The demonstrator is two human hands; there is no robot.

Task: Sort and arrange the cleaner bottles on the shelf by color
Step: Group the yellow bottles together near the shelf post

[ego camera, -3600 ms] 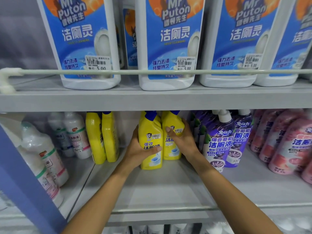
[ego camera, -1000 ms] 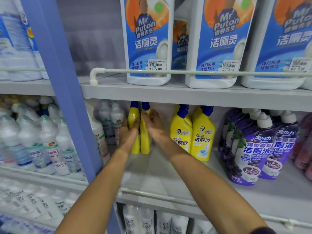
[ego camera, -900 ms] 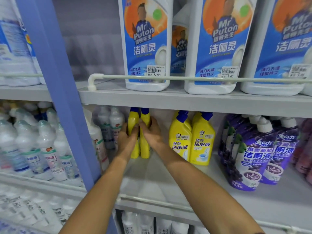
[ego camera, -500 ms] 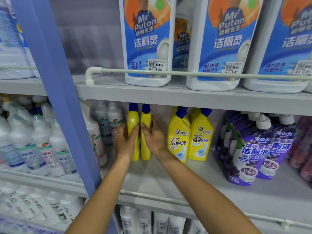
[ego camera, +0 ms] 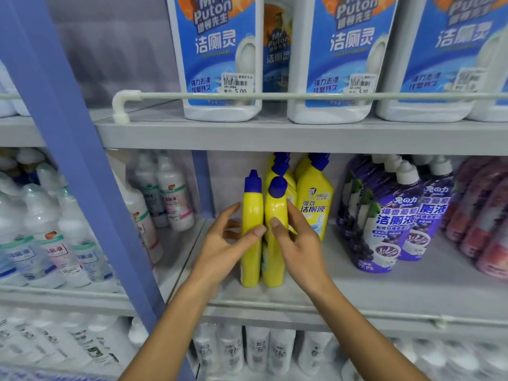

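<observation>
Step in hand: seat two yellow bottles with the yellow group on the grey metal shelf (ego camera: pixel 384 295).

The left hand (ego camera: pixel 220 244) grips the left yellow plastic bottle with a dark blue cap (ego camera: pixel 250 251), with the thumb across its front edge and the fingers curled loosely round its far side. The right hand (ego camera: pixel 301 243) pinches the right yellow plastic bottle with a dark blue cap (ego camera: pixel 275 251), thumb in front and fingers on its right flank. Both bottles appear to stand on the shelf, side-on and touching each other, just in front of the label-forward yellow bottles (ego camera: pixel 314 207).

Recommended procedure:
- Keep both bases on the shelf and slide rather than lift.
- Hold low on the body so neither bottle tips.
- Turn each label forward.
- Close up to the yellow group without nudging the glossy purple bottles with white caps (ego camera: pixel 390 224).

Materials, left to right:
- Translucent white bottles with green-banded labels (ego camera: pixel 41 243): rounded, beyond the blue painted upright post (ego camera: pixel 82 188).
- Held yellow bottles: smooth glossy moulded plastic, tall and flat, narrow edge-on, tapering to a bent neck. They are probably slippery and easily toppled.
- Purple bottles: rounded, with shiny printed sleeves.
- Pink bottles (ego camera: pixel 492 215): blurred, details cannot be told
</observation>
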